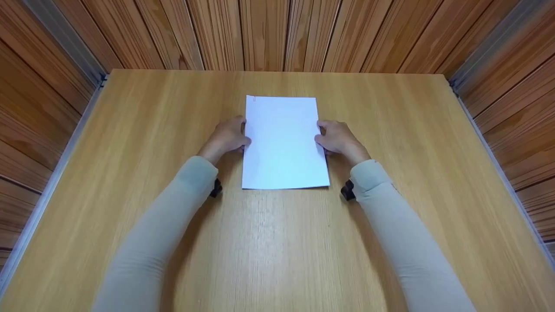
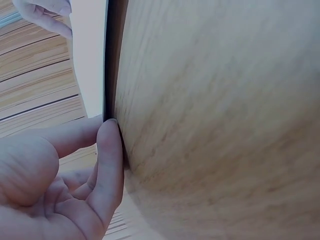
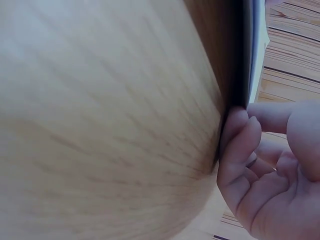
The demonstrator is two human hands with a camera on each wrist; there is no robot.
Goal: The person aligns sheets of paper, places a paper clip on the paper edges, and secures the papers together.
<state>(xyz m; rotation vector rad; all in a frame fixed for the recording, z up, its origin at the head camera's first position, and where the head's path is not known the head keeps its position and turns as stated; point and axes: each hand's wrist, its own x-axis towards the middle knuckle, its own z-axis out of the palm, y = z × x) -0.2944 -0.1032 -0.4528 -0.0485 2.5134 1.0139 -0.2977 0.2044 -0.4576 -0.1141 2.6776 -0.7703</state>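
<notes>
A stack of white paper sheets [image 1: 284, 147] lies in the middle of the table, with a small reddish paper clip [image 1: 254, 99] at its far left corner. My left hand [image 1: 227, 136] pinches the left edge, thumb on top and fingers beneath. On the opposite edge my right hand [image 1: 340, 138] pinches in the same way. In the left wrist view the left hand [image 2: 75, 175] has its fingertips at the sheet's edge, just over the wood. The right wrist view shows the right hand [image 3: 265, 165] with curled fingers under the edge and a dark gap below the paper.
The wooden table [image 1: 269, 251] spreads out on all sides of the paper. Wood-plank walls [image 1: 264, 34] stand behind it and at both sides, with metal rails [image 1: 47, 182] along the table's side edges. Dark wrist cameras [image 1: 348, 190] sit under the sleeves.
</notes>
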